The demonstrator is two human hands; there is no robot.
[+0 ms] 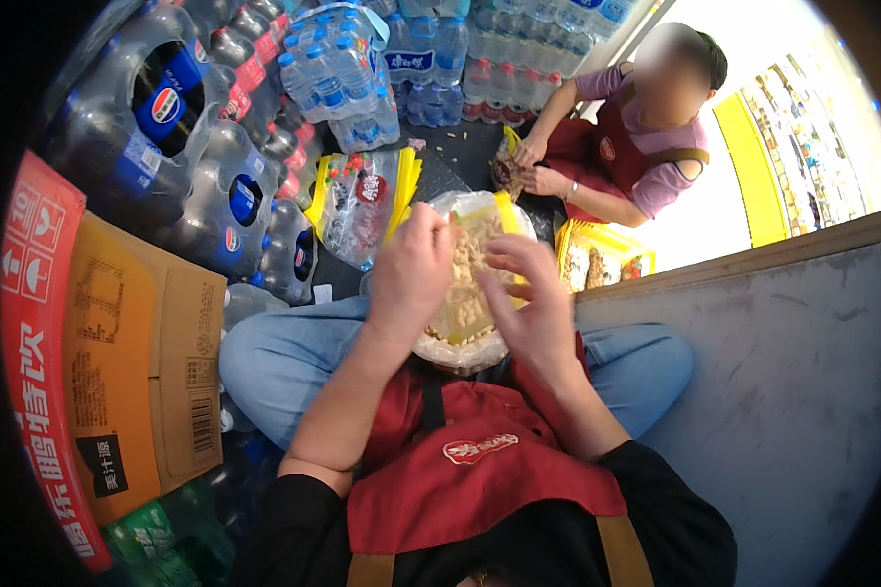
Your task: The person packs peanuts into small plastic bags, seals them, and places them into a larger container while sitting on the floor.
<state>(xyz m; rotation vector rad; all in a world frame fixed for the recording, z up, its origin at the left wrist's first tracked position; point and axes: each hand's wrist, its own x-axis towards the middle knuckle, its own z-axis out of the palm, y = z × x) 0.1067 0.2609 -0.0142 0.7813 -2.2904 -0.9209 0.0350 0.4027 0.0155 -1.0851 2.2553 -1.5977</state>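
A clear plastic bag with yellow edges (476, 275), filled with what look like peanuts in shells, lies over a round container lined with white plastic (464, 359). More of the peanuts show in the container, which stands between my crossed legs. My left hand (413, 275) is curled at the bag's upper left edge, its fingers pinched together there. Over the bag's right side is my right hand (534, 297), slightly blurred, thumb and fingers apart. Its fingertips are close to the bag, and nothing shows gripped in them.
Flattened yellow-edged bags (367, 202) lie beyond my left hand. Shrink-wrapped cola bottles (183, 147) and a cardboard box (147, 352) stand at left, water packs (338, 70) behind. A co-worker (617, 147) handles another bag (508, 165) beside a yellow basket (642, 257). A grey panel (763, 381) bounds the right.
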